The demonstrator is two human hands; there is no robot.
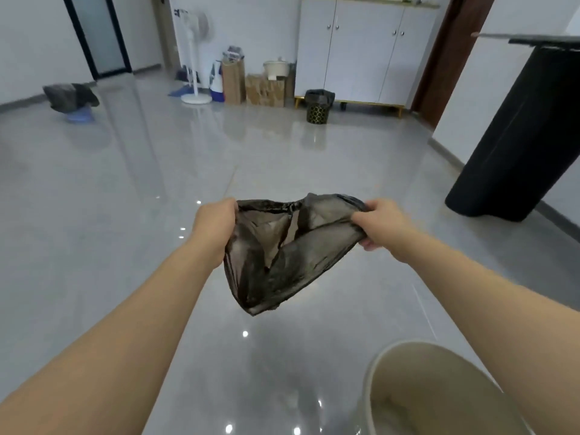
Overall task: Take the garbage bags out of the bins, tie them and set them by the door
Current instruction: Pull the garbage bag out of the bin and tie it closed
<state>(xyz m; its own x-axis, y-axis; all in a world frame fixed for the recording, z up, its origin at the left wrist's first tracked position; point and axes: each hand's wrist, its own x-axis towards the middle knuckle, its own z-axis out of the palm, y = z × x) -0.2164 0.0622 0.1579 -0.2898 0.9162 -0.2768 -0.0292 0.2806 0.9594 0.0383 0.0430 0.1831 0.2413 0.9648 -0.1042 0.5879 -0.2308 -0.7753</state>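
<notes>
The thin garbage bag (282, 249) is hanging in the air above the floor (125, 183), its rim gripped by the left hand (216, 221) and right hand (381, 222). Pulling it apart while tying risks tearing the film, spilling near the beige bin (408, 387).

We see even, bright indoor light; ceiling-lamp glints dot glossy floor (188, 171) toward 6 o'clock; soft blur overall; wide-angle bending at edges.
</notes>
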